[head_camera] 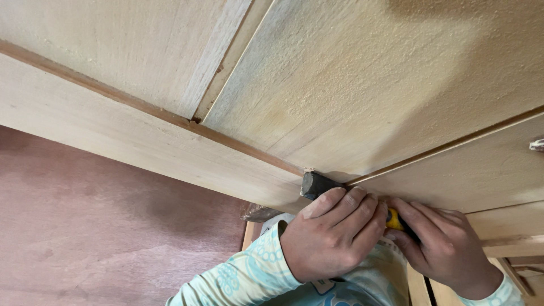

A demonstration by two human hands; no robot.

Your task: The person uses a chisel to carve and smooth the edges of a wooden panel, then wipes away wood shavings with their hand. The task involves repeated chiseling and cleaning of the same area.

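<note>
Reddish-brown plywood sheet (102, 226), lower left of frame. Pale wooden slats (510, 249), lower right corner, partly hidden. Small metal fitting (536, 145), right edge, too cropped to identify. Light patterned sleeve fabric (249, 277), bottom centre.

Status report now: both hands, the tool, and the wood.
Left hand and right hand both grip black-and-yellow tool. Tool head pressed at groove between pale wood panels. Nothing in the way.

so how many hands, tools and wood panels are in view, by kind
hands: 2, left hand and right hand
black-headed, yellow-handled tool: 1, held by both
pale raised wooden panels: 2
total: 5
</note>
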